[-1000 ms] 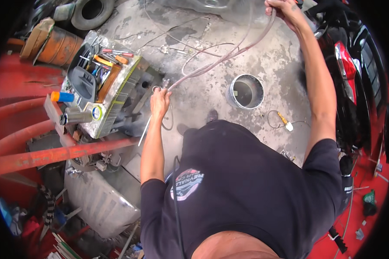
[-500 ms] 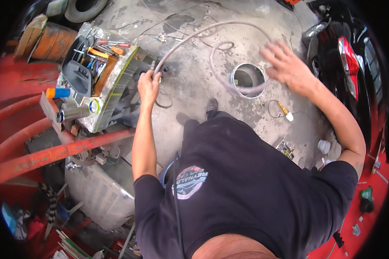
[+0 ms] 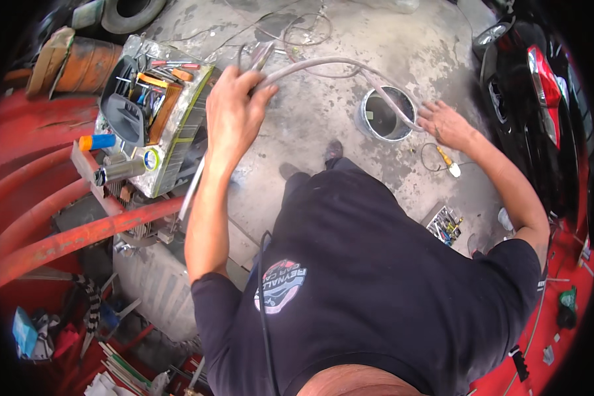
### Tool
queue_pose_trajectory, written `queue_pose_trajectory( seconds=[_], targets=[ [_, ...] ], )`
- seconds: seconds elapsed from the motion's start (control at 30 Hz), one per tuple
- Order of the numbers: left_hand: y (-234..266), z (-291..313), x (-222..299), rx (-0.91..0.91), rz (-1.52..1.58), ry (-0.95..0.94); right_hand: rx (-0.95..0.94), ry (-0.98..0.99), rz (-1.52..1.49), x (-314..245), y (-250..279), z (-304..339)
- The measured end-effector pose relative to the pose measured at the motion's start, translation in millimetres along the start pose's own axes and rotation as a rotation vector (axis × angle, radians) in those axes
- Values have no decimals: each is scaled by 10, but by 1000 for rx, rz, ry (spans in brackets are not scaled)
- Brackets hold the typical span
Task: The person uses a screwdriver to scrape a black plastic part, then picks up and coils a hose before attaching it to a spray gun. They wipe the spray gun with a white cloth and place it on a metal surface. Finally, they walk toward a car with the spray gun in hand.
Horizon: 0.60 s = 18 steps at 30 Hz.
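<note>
My left hand [image 3: 234, 109] is closed around a greyish hose [image 3: 333, 61] at the edge of the tool-laden stand. Beyond those fingers a shiny metal piece [image 3: 263, 56] sticks out, blurred; I cannot tell whether it is joined to the hose. From there the hose arcs rightward, crossing over the mouth of a round metal can [image 3: 369, 125] on the floor. My right hand [image 3: 447, 125] is beside the can, fingers stretched out and slightly apart. The hose's right part reaches its fingertips; whether they touch is unclear.
A stand [image 3: 195, 112] with screwdrivers and a grey tray is at left, above a red metal bar [image 3: 92, 234]. A black car [image 3: 531, 86] stands at right. On the floor are a yellow-and-white fitting [image 3: 450, 162], a toolbox [image 3: 445, 224] and more hose [image 3: 310, 39].
My left hand has risen and moved farther out, still gripping the hose. My right hand has come down and slightly right, and the hose loop has flattened and shifted over the can.
</note>
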<state>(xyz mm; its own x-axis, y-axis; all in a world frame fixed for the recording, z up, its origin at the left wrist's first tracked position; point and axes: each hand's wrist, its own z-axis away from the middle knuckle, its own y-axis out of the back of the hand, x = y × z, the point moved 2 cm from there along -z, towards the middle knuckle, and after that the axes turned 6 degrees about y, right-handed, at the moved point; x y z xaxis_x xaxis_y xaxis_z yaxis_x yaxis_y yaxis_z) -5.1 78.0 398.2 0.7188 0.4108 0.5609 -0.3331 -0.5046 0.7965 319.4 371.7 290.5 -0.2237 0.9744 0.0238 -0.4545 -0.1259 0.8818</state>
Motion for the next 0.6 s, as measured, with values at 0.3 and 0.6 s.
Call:
queue_pose_trajectory(
  seconds=[0.3,0.6],
  targets=[
    [162,-1689,1273,-644,-617,-162,107,-252,-630,-48,795,144],
    [-95,-2409,1615,-252,-660,-860,1176,147,-423,1258,2498,-321]
  ],
)
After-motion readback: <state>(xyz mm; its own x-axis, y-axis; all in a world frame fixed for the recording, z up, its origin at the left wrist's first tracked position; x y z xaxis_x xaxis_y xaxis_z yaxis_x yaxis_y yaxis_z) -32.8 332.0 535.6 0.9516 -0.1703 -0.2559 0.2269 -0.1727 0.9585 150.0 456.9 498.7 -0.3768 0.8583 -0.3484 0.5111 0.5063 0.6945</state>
